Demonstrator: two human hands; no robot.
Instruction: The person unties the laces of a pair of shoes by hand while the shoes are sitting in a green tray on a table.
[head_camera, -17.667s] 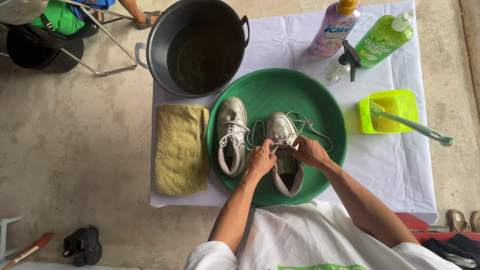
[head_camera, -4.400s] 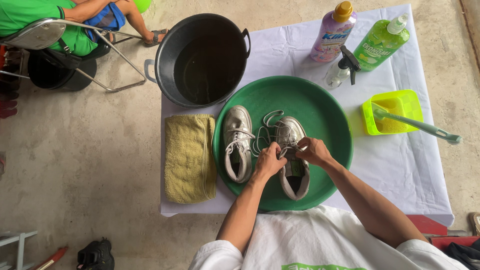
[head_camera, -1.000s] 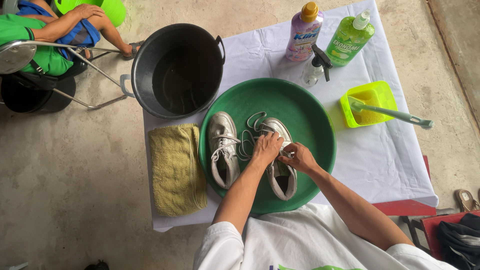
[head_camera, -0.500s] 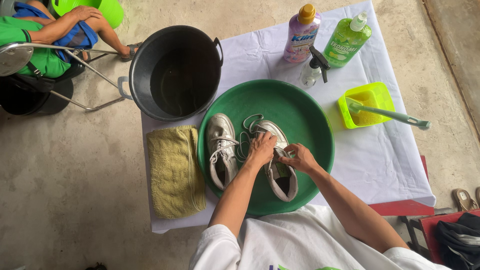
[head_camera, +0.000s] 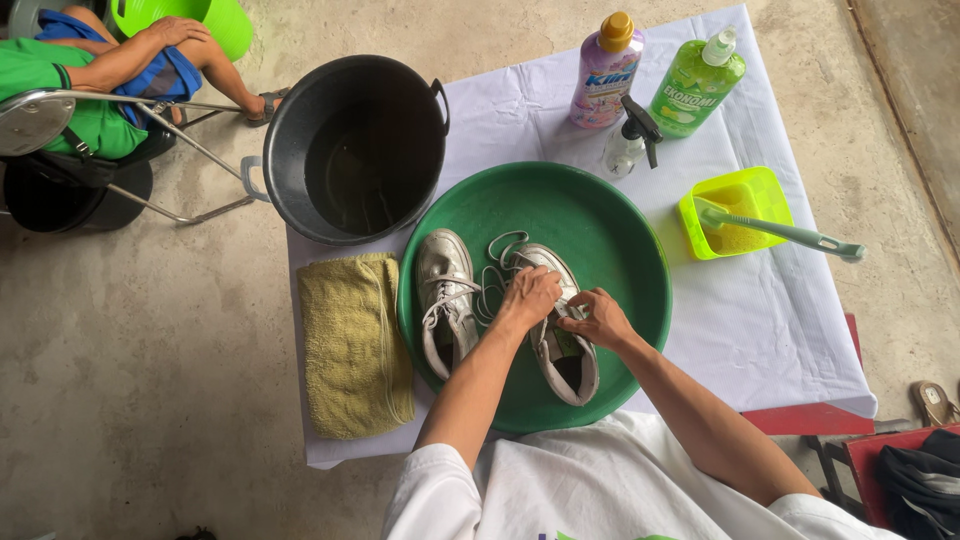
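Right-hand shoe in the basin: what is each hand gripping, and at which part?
Both the left hand and right hand pinch the white lace over the shoe tongue.

Since the earliest picture the loose white lace of the right-hand shoe is pulled out toward the toe in a bigger loop, while the left hand moves up over the eyelets and the right hand pinches beside it.
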